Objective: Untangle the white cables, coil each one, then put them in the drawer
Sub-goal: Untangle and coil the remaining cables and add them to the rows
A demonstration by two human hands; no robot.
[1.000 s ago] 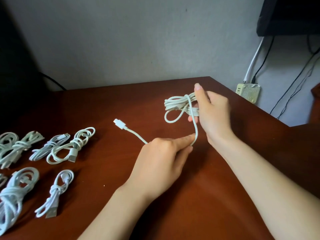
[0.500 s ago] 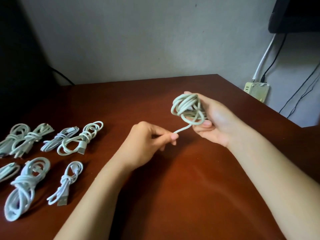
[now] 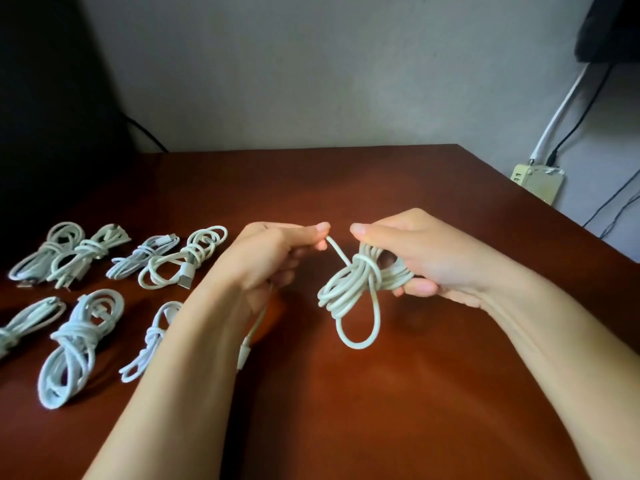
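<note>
The table [image 3: 346, 188] looks like reddish-brown wood with a smooth, semi-gloss finish that shows soft sheen around the middle. The white cable [image 3: 349, 289] looks like smooth, matt plastic or rubbery sheathing, with a harder-looking white plastic plug [image 3: 243, 355] at its free end. The coiled cables [image 3: 79, 337] at the left have the same smooth matt white jacket; one bundle's connector [image 3: 185, 281] has a metallic-looking tip. The wall [image 3: 311, 71] is matt grey plaster, faintly uneven. The power strip [image 3: 536, 181] looks like cream plastic.
</note>
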